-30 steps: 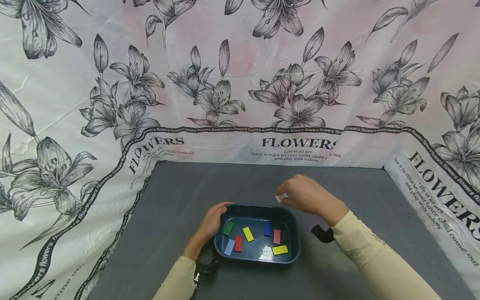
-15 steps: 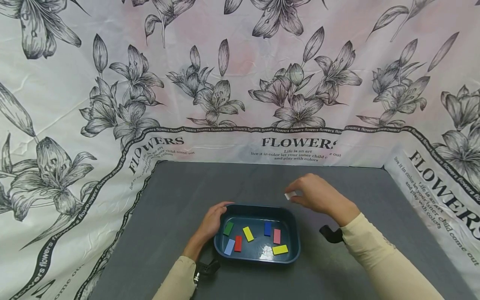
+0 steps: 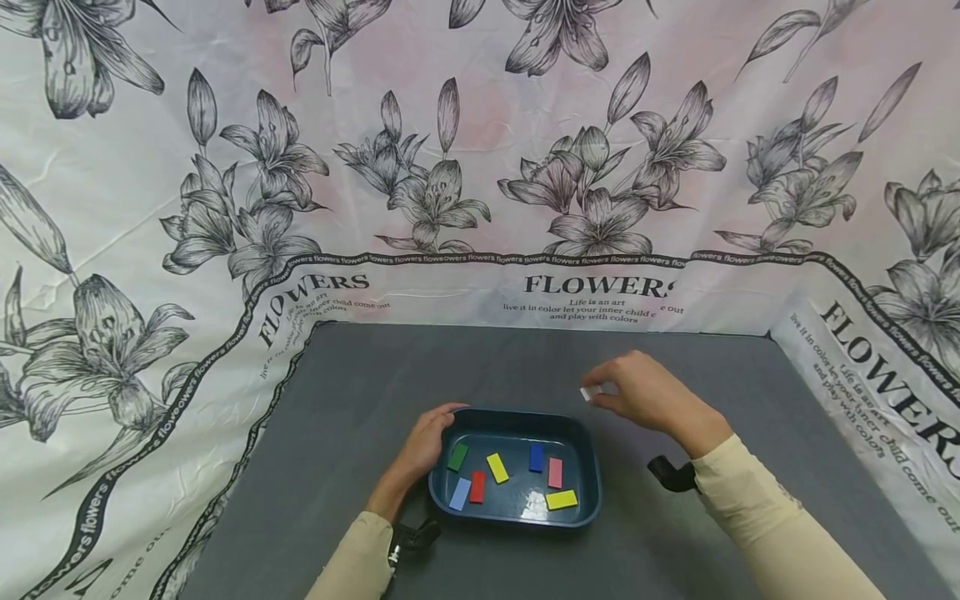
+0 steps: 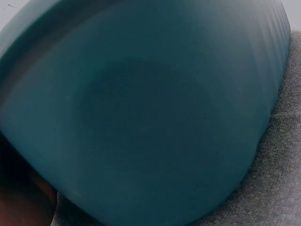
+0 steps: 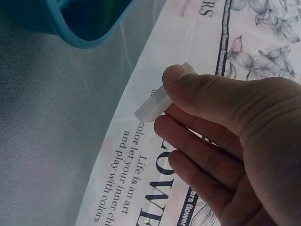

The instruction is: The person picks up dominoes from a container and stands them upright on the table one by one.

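My left hand (image 3: 422,446) grips the left end of a dark blue plastic tray (image 3: 517,522), its thumb at the rim. In the left wrist view the tray's outer wall (image 4: 150,132) fills most of the frame, and part of the hand (image 4: 21,202) shows at the lower left. Inside lie several small flat blocks, among them a green one (image 3: 457,457), a red one (image 3: 477,487) and a pink one (image 3: 555,473). Above and right of the tray's far corner, my right hand (image 3: 645,392) pinches a white rectangular block (image 5: 153,106) between thumb and fingers.
The tray stands on a dark grey table (image 3: 420,358). A white sheet (image 3: 450,296) printed with flowers and lettering rises behind the table and along both sides. Dark wrist devices hang under both sleeves, such as the right one (image 3: 670,473).
The right hand has drawn away to the right from the tray's far edge, carrying the white block. Left hand, tray and the blocks in it stay put.
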The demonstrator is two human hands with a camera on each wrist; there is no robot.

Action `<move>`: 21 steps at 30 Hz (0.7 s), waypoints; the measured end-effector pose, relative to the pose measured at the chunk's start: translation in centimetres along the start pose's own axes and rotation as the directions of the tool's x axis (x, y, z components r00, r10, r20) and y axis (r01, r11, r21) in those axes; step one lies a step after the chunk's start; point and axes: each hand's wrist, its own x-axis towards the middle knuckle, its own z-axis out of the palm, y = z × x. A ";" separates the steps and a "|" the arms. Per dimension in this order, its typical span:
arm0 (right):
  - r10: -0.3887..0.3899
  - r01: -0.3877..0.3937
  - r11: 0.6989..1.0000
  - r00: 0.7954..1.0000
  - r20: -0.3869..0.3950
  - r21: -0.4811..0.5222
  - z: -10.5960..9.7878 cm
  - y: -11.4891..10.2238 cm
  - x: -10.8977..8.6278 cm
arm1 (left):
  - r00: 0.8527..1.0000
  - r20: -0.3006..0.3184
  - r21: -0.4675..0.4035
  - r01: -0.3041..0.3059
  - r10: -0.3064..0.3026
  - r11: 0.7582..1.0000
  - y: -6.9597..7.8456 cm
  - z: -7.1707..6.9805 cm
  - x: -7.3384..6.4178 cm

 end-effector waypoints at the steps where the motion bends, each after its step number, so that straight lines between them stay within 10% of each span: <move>1: 0.002 -0.002 1.000 1.000 -0.004 0.004 0.0 0.1 -0.1 | 1.000 0.001 0.005 0.000 0.000 1.000 0.0 0.0 0.0; 21: 0.021 -0.020 1.000 0.998 -0.054 0.019 1.5 2.1 -1.4 | 1.000 -0.022 0.007 0.006 -0.005 1.000 0.0 0.0 0.0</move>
